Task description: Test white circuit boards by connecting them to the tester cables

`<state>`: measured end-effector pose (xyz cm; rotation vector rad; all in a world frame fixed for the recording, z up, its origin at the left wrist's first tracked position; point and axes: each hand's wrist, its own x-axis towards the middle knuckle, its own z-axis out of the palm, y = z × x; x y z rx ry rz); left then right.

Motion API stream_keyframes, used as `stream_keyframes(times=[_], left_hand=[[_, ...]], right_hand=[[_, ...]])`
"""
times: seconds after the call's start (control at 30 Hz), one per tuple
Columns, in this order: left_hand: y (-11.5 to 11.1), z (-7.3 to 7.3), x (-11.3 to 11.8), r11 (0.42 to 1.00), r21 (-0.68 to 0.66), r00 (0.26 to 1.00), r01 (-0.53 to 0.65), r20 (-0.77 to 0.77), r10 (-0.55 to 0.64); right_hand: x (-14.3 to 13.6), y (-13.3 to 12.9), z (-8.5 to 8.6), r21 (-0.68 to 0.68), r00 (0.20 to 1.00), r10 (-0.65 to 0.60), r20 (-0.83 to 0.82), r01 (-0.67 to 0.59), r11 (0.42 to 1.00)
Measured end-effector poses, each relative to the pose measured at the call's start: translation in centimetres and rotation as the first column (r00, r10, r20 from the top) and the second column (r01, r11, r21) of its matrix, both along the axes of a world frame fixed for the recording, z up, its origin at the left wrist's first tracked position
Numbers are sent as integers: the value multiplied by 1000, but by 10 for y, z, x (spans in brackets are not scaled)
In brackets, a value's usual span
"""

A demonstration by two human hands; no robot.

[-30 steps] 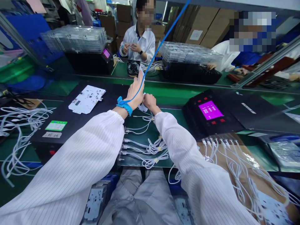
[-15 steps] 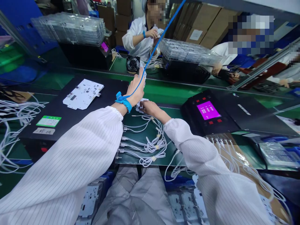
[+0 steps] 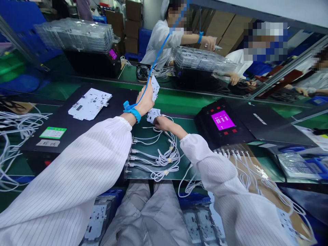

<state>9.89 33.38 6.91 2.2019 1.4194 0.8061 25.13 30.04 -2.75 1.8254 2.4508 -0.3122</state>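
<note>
A white circuit board [image 3: 155, 88] stands tilted in my left hand [image 3: 145, 99], whose fingers are closed on its left side. That wrist wears a blue strap with a blue cord running upward. My right hand [image 3: 164, 123] is closed at the lower right edge of a second white circuit board [image 3: 153, 114]; its fingertips are partly hidden. Just below it, white cables [image 3: 166, 155] lie bundled on the green mat, several plugged into the side of a black box [image 3: 58, 102]. A larger white circuit board [image 3: 90, 104] lies flat on that box.
To the right stands a black tester with a lit purple screen [image 3: 222, 120], white cables plugged into its front. Clear trays [image 3: 74, 34] are stacked across the bench, near a small black fan [image 3: 142, 71]. Co-workers sit opposite. Trays of boards [image 3: 96, 218] lie beside my legs.
The board in my left hand has turned to show more of its face. My right hand has shifted slightly right and down, uncovering more of its board. A co-worker's arm has reached right.
</note>
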Motion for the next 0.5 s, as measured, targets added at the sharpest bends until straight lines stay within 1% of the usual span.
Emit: stream_keyframes(times=[0.1,0.17,0.27,0.4,0.5], left_hand=[[-2,6,0,998,-59,999,-20,-34,18],[0,6,0,997,-76,999,-29,-30,27],[6,2,1,996,-79,999,-38,-19,36],[15,-6,0,999,-49,1000,-7,-9,6],[17,-8,-1,999,-34,1000,8,20,-8]], right_hand=[[-2,-5,8,-14,999,23,-28,-24,1000],[-6,-8,11,-18,999,23,-35,-24,1000],[-16,-12,13,-35,1000,10,-23,-11,999],[-33,-13,12,-77,1000,11,10,-11,997],[-45,-11,9,-60,1000,22,-3,-22,998]])
